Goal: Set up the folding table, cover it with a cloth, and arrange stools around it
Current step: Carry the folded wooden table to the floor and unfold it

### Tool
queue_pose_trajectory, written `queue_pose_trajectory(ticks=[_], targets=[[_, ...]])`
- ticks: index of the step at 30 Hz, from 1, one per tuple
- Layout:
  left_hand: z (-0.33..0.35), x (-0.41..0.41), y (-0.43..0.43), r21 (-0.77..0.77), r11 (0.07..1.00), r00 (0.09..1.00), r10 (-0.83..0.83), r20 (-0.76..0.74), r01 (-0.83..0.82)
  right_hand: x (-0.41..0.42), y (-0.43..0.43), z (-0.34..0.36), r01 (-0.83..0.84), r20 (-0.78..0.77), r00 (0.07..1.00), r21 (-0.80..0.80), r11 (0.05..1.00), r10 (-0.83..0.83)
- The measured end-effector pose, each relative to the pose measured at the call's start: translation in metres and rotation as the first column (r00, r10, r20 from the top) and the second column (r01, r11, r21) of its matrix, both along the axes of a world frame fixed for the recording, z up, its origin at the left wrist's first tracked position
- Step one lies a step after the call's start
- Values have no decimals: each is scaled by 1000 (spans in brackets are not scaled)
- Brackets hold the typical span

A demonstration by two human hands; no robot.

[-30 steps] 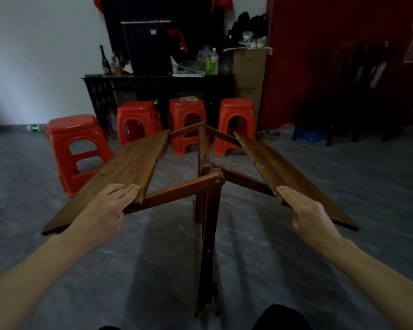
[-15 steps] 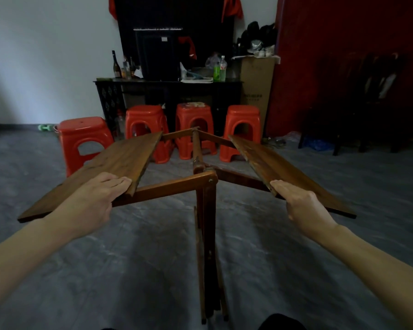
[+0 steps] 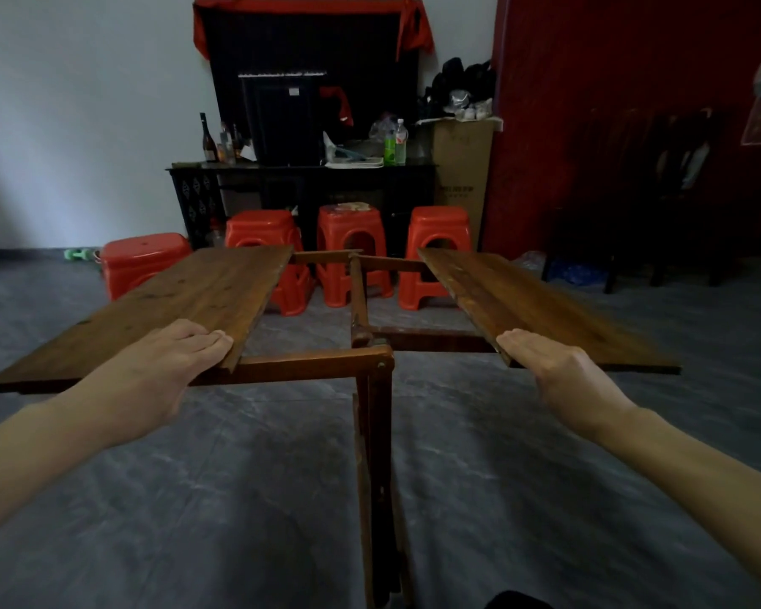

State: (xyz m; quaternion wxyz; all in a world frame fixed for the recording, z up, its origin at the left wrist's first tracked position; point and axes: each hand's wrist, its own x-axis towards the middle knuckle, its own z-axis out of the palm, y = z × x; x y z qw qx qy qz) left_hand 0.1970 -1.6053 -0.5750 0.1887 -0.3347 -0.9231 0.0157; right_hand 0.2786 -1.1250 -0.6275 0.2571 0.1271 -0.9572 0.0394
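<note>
Left hand (image 3: pixel 163 371) lies flat, fingers straight, on the near inner corner of the left leaf (image 3: pixel 172 301); right hand (image 3: pixel 563 371) likewise on the right leaf (image 3: pixel 545 301). The folding table frame (image 3: pixel 373 410) stands between them. Thumbs hidden.

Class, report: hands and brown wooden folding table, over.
Left hand flat on left wooden leaf; right hand flat on right leaf. Leaves nearly level, gap between. Four red plastic stools behind, clear.

Table leaves (image 3: pixel 185 301) brown, wood-grained; four stools (image 3: pixel 352 230) orange-red; floor (image 3: pixel 238 498) grey, mottled; rear cabinet (image 3: pixel 308 178) apparently black.
</note>
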Motion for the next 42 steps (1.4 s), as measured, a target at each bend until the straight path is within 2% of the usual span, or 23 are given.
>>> queue_pose_trajectory(ticks=[8, 13, 17, 22, 32, 36, 42], targets=[[11, -4, 2, -19, 1000, 1000, -18, -6, 18, 9, 4, 10, -9, 6, 1000, 50, 999, 9], [27, -12, 13, -96, 995, 1000, -21, -19, 19, 1, 7, 19, -18, -2, 1000, 20, 1000, 18], [30, -15, 16, -90, 996, 1000, -4, -10, 3, -1, 8, 21, -34, 16, 999, -14, 999, 34], [27, -11, 6, -90, 995, 999, -47, -7, 46, 8, 17, 25, -56, 64, 997, 38, 998, 54], [31, -11, 15, -136, 990, 999, -27, -17, 25, 5, 15, 29, -34, 71, 997, 67, 997, 29], [44, -20, 20, -194, 981, 999, 1, -37, -8, -2, 14, 48, -41, 82, 996, 133, 990, 30], [56, -25, 33, -259, 966, 998, -22, -65, 5, -6, 15, 73, -33, 96, 995, 151, 988, 19]])
